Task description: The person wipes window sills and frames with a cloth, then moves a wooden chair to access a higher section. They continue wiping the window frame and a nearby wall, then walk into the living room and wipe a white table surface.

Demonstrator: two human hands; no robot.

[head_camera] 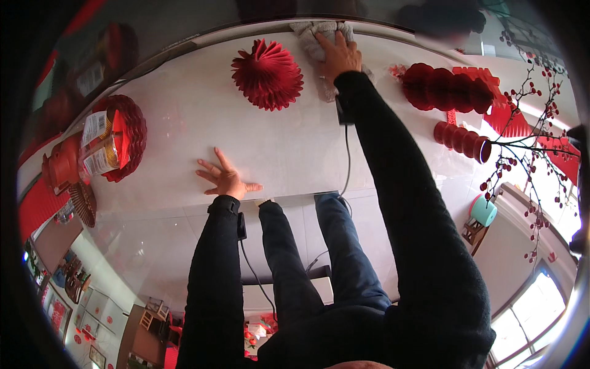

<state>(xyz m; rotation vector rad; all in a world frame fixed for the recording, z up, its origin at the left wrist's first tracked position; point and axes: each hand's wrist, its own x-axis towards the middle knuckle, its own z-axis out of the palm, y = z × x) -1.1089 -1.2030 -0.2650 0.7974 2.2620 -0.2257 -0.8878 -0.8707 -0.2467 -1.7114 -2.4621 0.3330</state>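
My left hand (228, 182) rests with fingers spread on a glossy white tabletop (184, 133), close to its near edge, and holds nothing. At the far side, my right arm reaches out and my right hand (342, 56) presses on a crumpled grey cloth (305, 36). The cloth lies against the dark strip at the back edge, and part of it hangs out below the hand. Left of the cloth stands a red pleated paper ornament (267, 76). Black bands with cables attached sit at both wrists.
Behind the tabletop is a dark glossy screen (322, 10). To the right are a red scalloped ornament (442, 90) and a red ribbed vase (461, 140) with berry branches (530, 147) spreading outward. At left, labelled clear packaging (97, 161) leans by a red pleated ornament (137, 138).
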